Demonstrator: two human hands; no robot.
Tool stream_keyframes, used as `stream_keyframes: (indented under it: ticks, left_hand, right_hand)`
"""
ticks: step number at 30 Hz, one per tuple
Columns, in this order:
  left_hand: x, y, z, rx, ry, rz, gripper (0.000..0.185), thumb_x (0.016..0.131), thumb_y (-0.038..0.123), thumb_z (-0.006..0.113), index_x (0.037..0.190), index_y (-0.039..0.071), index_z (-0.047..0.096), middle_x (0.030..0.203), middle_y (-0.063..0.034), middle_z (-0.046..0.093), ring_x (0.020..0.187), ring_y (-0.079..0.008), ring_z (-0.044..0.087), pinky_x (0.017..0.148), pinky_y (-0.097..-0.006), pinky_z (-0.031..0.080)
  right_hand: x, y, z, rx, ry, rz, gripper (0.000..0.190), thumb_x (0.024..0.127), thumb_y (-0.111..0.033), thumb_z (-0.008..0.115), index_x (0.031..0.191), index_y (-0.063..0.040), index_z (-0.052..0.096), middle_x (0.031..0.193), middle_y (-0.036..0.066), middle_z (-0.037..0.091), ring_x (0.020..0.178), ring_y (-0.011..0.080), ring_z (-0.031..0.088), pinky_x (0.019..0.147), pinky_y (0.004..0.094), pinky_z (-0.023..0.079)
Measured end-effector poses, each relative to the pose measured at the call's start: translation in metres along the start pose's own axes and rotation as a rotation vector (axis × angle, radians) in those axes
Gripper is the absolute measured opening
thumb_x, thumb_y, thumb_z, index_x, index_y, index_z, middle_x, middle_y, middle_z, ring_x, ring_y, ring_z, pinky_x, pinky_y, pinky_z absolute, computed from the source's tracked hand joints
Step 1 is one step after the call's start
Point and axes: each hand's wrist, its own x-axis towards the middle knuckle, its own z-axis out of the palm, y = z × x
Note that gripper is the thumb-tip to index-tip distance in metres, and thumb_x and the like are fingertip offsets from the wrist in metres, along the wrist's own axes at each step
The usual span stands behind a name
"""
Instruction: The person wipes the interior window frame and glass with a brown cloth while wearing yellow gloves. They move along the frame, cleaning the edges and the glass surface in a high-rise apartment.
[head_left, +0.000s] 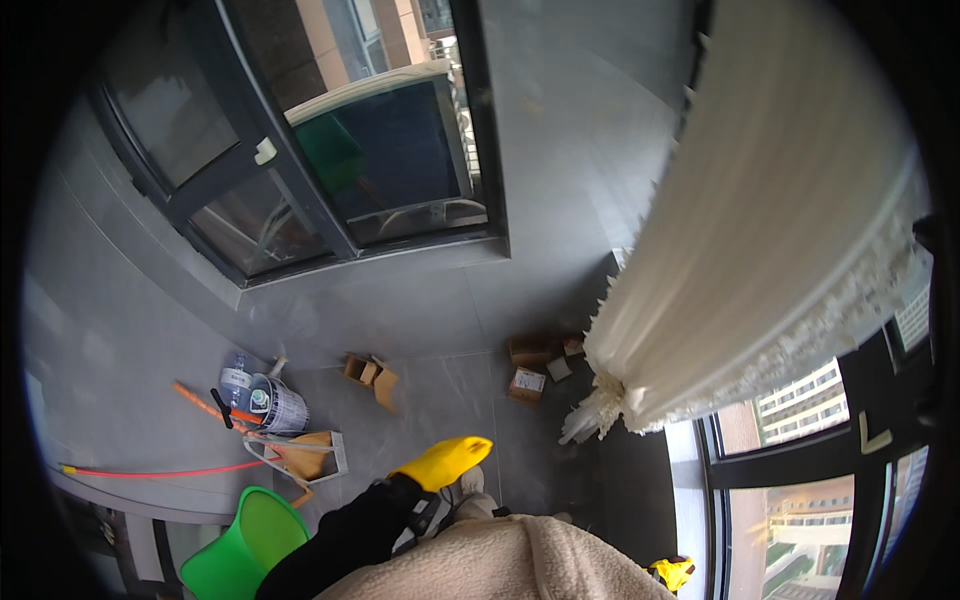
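My left hand (446, 463), in a yellow glove, hangs over the grey tiled floor (442, 412) in front of my body. Its fingers are drawn together, and nothing shows in them. One of my shoes (472, 481) is partly visible just beside that hand. My right hand (673, 574), also gloved in yellow, is at the bottom edge near the white windowsill (686, 480). Most of it is cut off or hidden by my beige fleece garment (495, 559), so its grip is unclear. A cream curtain (720, 247), gathered at its lower end, hangs ahead on the right.
Opened cardboard boxes (385, 386) and smaller cartons (527, 384) lie by the wall. On the left stand a bucket (289, 405), a clear plastic bottle (236, 379), a metal frame (339, 454) and a green chair (274, 529). A dark-framed window (349, 247) is ahead.
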Motion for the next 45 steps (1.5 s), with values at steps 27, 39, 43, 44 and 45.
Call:
stream_keyframes:
  ticks: [27, 39, 43, 44, 45]
  left_hand:
    - [0.123, -0.178, -0.258, -0.509, 0.758, -0.096, 0.081, 0.093, 0.017, 0.091, 0.162, 0.007, 0.050, 0.156, -0.0160, 0.063, 0.146, -0.0310, 0.060, 0.124, -0.0383, 0.044]
    - [0.179, -0.238, -0.637, 0.445, 1.790, 0.059, 0.054, 0.101, 0.038, 0.082, 0.145, 0.011, 0.067, 0.144, -0.0124, 0.068, 0.132, -0.0330, 0.066, 0.114, -0.0455, 0.051]
    - [0.216, -0.211, -0.772, 1.133, 1.648, 0.356, 0.053, 0.102, 0.046, 0.078, 0.144, 0.016, 0.067, 0.149, -0.0120, 0.066, 0.139, -0.0390, 0.063, 0.121, -0.0529, 0.048]
    - [0.229, -0.211, -0.783, 1.214, 1.578, 0.249, 0.055, 0.103, 0.043, 0.075, 0.149, 0.013, 0.065, 0.156, -0.0169, 0.061, 0.146, -0.0423, 0.054, 0.124, -0.0548, 0.041]
    - [0.240, -0.212, -0.792, 1.292, 1.505, 0.140, 0.058, 0.104, 0.040, 0.071, 0.154, 0.011, 0.063, 0.163, -0.0218, 0.055, 0.154, -0.0457, 0.045, 0.127, -0.0567, 0.034]
  right_hand:
    - [-0.643, -0.515, 0.233, 0.265, -2.320, 0.189, 0.069, 0.112, -0.062, 0.056, 0.159, -0.011, 0.056, 0.154, 0.012, 0.062, 0.135, 0.0270, 0.063, 0.118, 0.0391, 0.049]
    - [-0.635, -0.604, 0.294, 0.243, -2.356, -0.215, 0.067, 0.119, -0.049, 0.045, 0.174, -0.012, 0.034, 0.172, 0.022, 0.044, 0.156, 0.0375, 0.048, 0.133, 0.0513, 0.034]
    - [-0.625, -0.608, 0.297, 0.317, -2.327, -0.346, 0.070, 0.117, -0.048, 0.053, 0.173, -0.008, 0.036, 0.170, 0.023, 0.047, 0.155, 0.0378, 0.050, 0.132, 0.0490, 0.035]
    - [-0.624, -0.609, 0.296, 0.358, -2.293, -0.262, 0.067, 0.117, -0.046, 0.054, 0.170, -0.007, 0.040, 0.167, 0.023, 0.050, 0.153, 0.0370, 0.053, 0.130, 0.0488, 0.037]
    - [-0.624, -0.611, 0.295, 0.346, -2.218, -0.242, 0.065, 0.117, -0.045, 0.054, 0.170, -0.008, 0.042, 0.166, 0.023, 0.052, 0.151, 0.0368, 0.054, 0.130, 0.0483, 0.039]
